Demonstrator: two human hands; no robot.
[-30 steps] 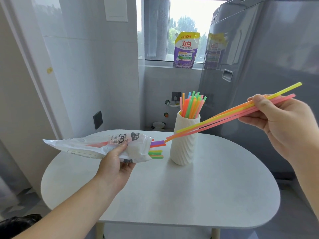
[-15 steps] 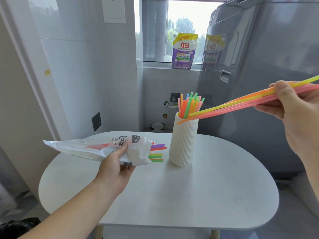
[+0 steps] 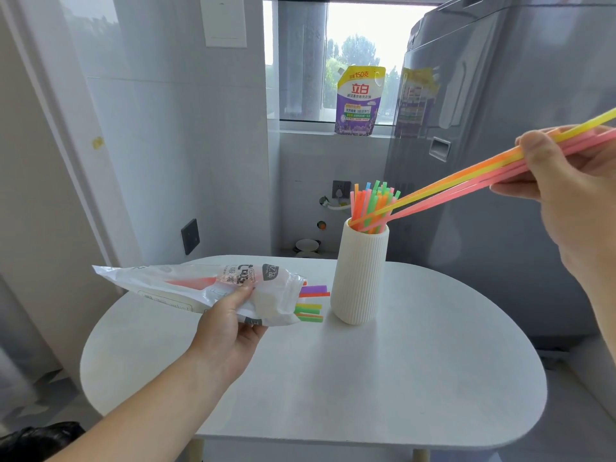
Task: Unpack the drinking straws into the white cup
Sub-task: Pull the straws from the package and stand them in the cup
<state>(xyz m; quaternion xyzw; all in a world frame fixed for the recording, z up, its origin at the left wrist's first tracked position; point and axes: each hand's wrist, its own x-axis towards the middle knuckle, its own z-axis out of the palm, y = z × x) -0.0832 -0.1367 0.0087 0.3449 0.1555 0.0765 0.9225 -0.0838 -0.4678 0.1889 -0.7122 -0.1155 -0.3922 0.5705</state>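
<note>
A person stands at a white table. The right hand, high on the right, pinches a bunch of straws, pink, orange and yellow, slanting down to the left with their tips at the mouth of the white cup, which already holds upright straws. The left hand, near left, grips a plastic bag; straw ends poke from its open end just beside the cup.

We see a ribbed white cup upright, full of bright straws; a slanting bunch (pink, orange, yellow) dips into its mouth. More straw ends poke from the plastic packet.
</note>
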